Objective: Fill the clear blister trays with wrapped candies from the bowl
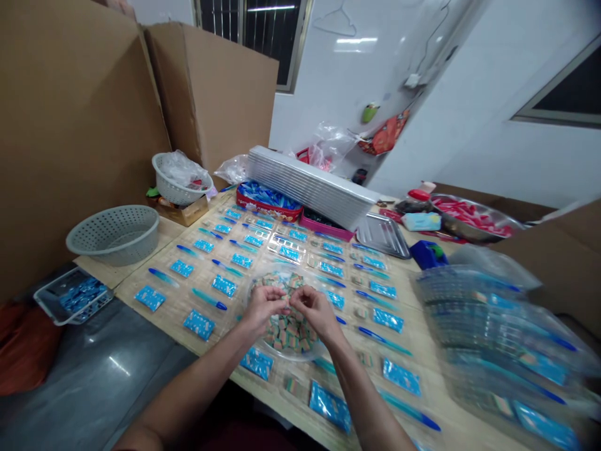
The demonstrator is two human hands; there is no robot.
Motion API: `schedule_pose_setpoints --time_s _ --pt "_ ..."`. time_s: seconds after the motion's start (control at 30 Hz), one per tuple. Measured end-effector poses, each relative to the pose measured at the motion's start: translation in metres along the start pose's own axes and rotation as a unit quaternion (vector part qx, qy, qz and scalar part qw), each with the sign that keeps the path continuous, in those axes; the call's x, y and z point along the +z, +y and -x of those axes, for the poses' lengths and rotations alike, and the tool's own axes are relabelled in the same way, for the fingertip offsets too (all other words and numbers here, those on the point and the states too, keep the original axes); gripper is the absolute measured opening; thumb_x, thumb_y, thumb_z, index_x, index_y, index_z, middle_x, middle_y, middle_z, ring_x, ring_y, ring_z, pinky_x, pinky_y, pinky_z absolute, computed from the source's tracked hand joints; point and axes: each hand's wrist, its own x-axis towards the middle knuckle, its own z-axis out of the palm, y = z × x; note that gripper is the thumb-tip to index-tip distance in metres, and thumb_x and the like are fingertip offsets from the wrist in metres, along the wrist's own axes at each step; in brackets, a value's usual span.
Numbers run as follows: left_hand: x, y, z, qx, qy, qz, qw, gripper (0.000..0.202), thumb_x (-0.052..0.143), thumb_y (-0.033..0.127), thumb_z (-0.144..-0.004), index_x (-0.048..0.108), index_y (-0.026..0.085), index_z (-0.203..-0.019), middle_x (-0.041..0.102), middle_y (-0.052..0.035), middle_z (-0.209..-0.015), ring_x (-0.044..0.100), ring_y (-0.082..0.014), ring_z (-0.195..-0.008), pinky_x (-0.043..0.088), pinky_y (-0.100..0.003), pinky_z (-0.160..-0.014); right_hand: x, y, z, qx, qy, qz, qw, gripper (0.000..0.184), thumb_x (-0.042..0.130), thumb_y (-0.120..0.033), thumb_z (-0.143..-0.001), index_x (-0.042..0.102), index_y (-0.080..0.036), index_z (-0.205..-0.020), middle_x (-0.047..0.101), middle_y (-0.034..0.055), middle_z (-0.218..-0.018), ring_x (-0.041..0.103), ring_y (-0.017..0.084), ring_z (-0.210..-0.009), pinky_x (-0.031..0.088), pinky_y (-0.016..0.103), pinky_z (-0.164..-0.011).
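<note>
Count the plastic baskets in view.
3: a grey round basket on the left end of the table, a white basket behind it holding a plastic bag, and a white rectangular basket at lower left holding blue packets. More may be hidden.

A room with smooth white walls (pixel 451 125) meets at a corner on the right. Tall sheets of brown corrugated cardboard (pixel 79 138) stand upright along the left side. High in the far wall is a dark barred window (pixel 267 37) in a grey frame, and a dark window with a pale frame (pixel 568 94) sits in the right wall. A ceiling light reflection (pixel 357 41) glows on the white paint. A long pale wooden table (pixel 124 270) crosses the room above a glossy grey floor (pixel 94 382).
</note>
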Motion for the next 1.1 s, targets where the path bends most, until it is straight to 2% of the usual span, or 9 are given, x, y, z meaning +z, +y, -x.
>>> schedule_pose_setpoints --time_s 0.1,0.17,0.27,0.4,0.5,0.63,0.77,0.93,1.1 --pt "-0.001 0.001 0.0 -0.016 0.007 -0.03 0.999 0.033 0.074 0.015 -0.054 0.06 0.014 -0.084 0.059 0.0018 -0.063 0.059 -0.0126 -0.056 0.05 -0.025 -0.055 -0.005 -0.009 0.005 -0.104 -0.045 0.11 0.987 0.029 0.064 -0.034 -0.074 0.063 -0.018 -0.098 0.062 0.007 -0.097 0.059 0.021 -0.087 0.047 0.031 -0.073" --pt "-0.002 0.004 0.002 -0.029 0.006 -0.043 0.999 0.04 0.07 0.012 -0.056 0.056 0.016 -0.094 0.059 0.0033 -0.062 0.059 -0.0124 -0.057 0.049 -0.024 -0.055 -0.008 -0.016 0.008 -0.165 -0.081 0.21 0.96 0.039 0.068 -0.03 -0.073 0.061 -0.019 -0.11 0.059 0.0096 -0.11 0.056 0.023 -0.101 0.045 0.035 -0.084" --pt "0.0 0.008 0.005 -0.048 -0.002 -0.064 0.997 0.046 0.066 0.008 -0.056 0.053 0.017 -0.099 0.06 0.0041 -0.064 0.06 -0.0121 -0.058 0.048 -0.023 -0.056 -0.008 -0.022 0.009 -0.186 -0.12 0.318 0.922 0.028 0.067 -0.026 -0.076 0.064 -0.019 -0.103 0.062 0.0087 -0.104 0.056 0.022 -0.098 0.043 0.033 -0.083" --pt "0.003 0.012 0.009 -0.076 0.006 -0.087 0.993 0.049 0.066 0.004 -0.053 0.053 0.016 -0.099 0.063 0.0034 -0.067 0.059 -0.0121 -0.055 0.046 -0.022 -0.051 -0.008 -0.026 0.006 -0.183 -0.149 0.361 0.902 0.008 0.062 -0.02 -0.081 0.066 -0.019 -0.087 0.064 0.0054 -0.093 0.057 0.02 -0.092 0.04 0.029 -0.078" --pt "0.003 0.012 0.01 -0.077 0.011 -0.067 0.995 0.048 0.069 0.004 -0.052 0.055 0.014 -0.097 0.062 0.0033 -0.062 0.058 -0.0121 -0.052 0.046 -0.022 -0.05 -0.009 -0.026 0.006 -0.188 -0.157 0.363 0.899 0.015 0.063 -0.024 -0.08 0.065 -0.02 -0.094 0.064 0.0057 -0.097 0.056 0.021 -0.095 0.039 0.03 -0.077" --pt "0.008 0.004 0.006 -0.041 0.064 0.023 0.997 0.05 0.074 0.008 -0.052 0.055 0.012 -0.098 0.064 0.0014 -0.06 0.061 -0.0139 -0.054 0.049 -0.025 -0.057 -0.003 -0.025 0.013 -0.152 -0.063 0.408 0.898 0.043 0.068 -0.038 -0.074 0.058 -0.017 -0.11 0.062 0.0121 -0.11 0.056 0.027 -0.099 0.039 0.036 -0.081" --pt "0.018 -0.007 0.005 -0.001 0.101 0.076 0.992 0.057 0.079 0.016 -0.05 0.057 0.01 -0.103 0.067 -0.0019 -0.065 0.064 -0.0156 -0.06 0.049 -0.025 -0.063 0.016 -0.021 0.021 -0.132 0.064 0.455 0.878 0.024 0.058 -0.032 -0.08 0.06 -0.015 -0.097 0.064 0.0133 -0.102 0.056 0.029 -0.096 0.033 0.042 -0.09" --pt "0.023 -0.013 0.009 0.026 0.114 0.036 0.993 0.057 0.079 0.019 -0.052 0.06 0.009 -0.105 0.069 -0.0042 -0.075 0.065 -0.0162 -0.069 0.047 -0.023 -0.064 0.025 -0.008 0.023 -0.186 0.099 0.416 0.885 0.016 0.05 -0.019 -0.083 0.06 -0.017 -0.096 0.067 0.01 -0.1 0.058 0.024 -0.094 0.032 0.04 -0.095" --pt "0.021 -0.011 0.015 0.047 0.081 0.005 0.996 0.055 0.078 0.021 -0.056 0.058 0.01 -0.106 0.064 0.0015 -0.063 0.059 -0.0123 -0.057 0.043 -0.02 -0.054 0.021 0.004 0.022 -0.263 0.115 0.387 0.876 0.021 0.047 -0.015 -0.083 0.06 -0.018 -0.099 0.068 0.0087 -0.1 0.06 0.022 -0.093 0.035 0.039 -0.094"
